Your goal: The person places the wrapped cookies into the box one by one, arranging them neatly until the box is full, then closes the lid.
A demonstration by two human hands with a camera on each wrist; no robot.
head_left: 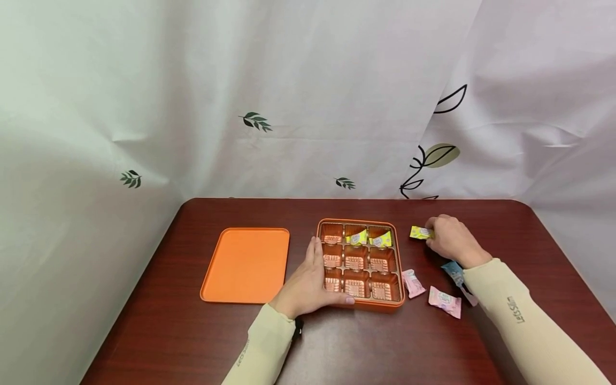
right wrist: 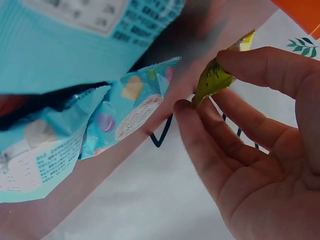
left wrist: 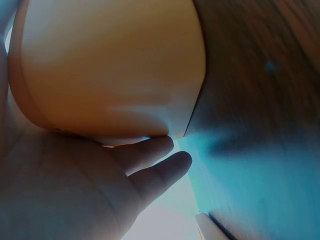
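My left hand rests with straight fingers along the left side of the orange divided box, its thumb at the front edge. In the left wrist view, the fingers lie beside the box's wall. Two yellow-wrapped candies sit in the middle and right compartments of the far row. Right of the box, my right hand pinches another yellow-wrapped candy between thumb and fingertips. The right wrist view shows this candy tilted in the fingers.
An orange lid lies left of the box. Pink-wrapped candies lie right of it. Blue packets are partly hidden beneath the right forearm; they appear larger in the right wrist view. A pale curtain stands behind the table.
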